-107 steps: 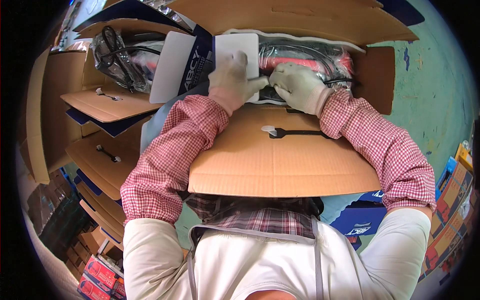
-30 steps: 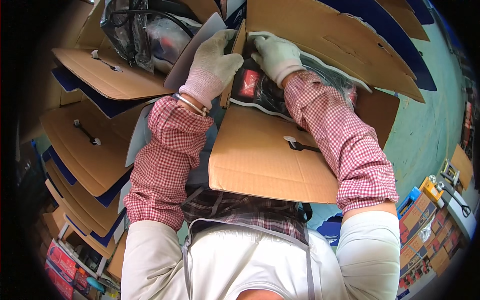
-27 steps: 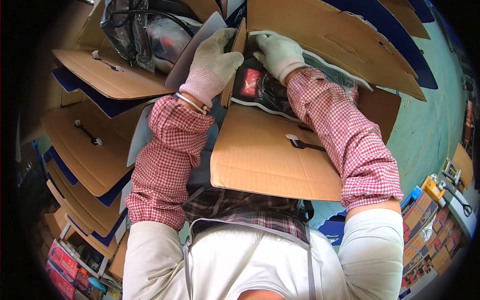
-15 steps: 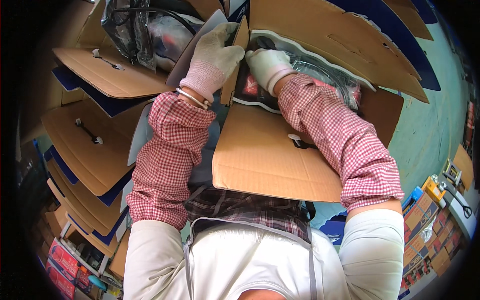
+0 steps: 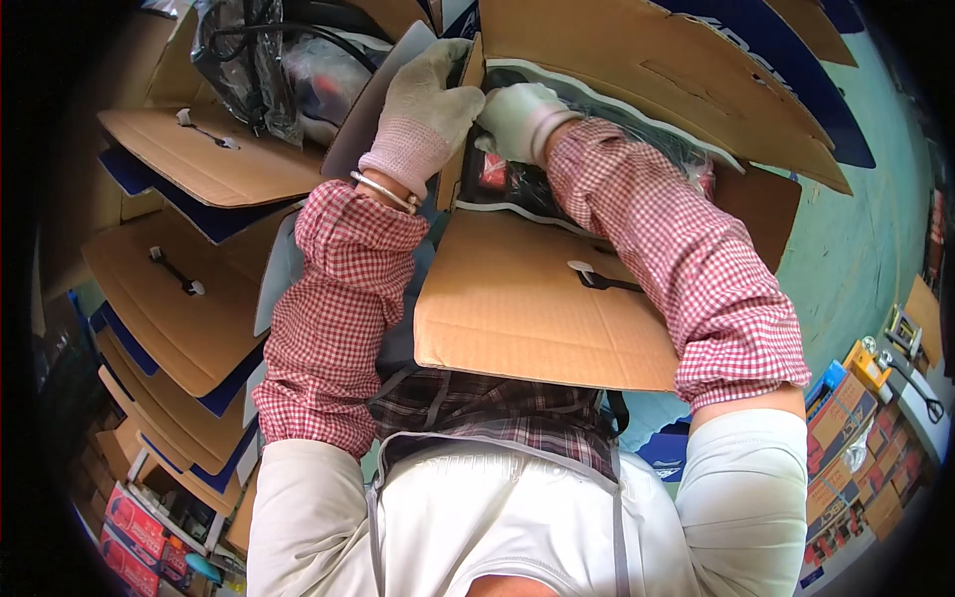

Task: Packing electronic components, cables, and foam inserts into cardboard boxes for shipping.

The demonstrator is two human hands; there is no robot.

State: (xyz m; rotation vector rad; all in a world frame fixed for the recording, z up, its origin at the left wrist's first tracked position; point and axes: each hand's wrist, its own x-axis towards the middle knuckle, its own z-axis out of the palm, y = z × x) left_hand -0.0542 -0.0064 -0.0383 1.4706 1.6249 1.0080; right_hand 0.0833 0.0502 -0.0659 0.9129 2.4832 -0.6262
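My left hand point(image 5: 423, 114), in a white knitted glove, is closed over the upright end flap point(image 5: 464, 149) of an opened brown carton point(image 5: 542, 298), its thumb lapping over the flap's edge. Just right of it, my right hand point(image 5: 519, 121), gloved too, dips into the carton's left end with fingers curled. What those fingers hold, if anything, is hidden. Inside the carton lie a wavy white-edged liner point(image 5: 637, 109), clear plastic wrapping, and a red part point(image 5: 492, 171) below my right hand. A black carry handle point(image 5: 605, 282) is fixed to the near flap.
To the left, another open carton point(image 5: 214, 164) holds a bagged item with a black cable point(image 5: 254, 35). More carton flaps point(image 5: 179, 289) are stacked below it. A green floor point(image 5: 836, 249) shows at right, with boxes point(image 5: 846, 448) and tools beyond.
My right hand has shifted slightly left and its fingers have curled further down beside the end flap. My left hand keeps its place on the flap.
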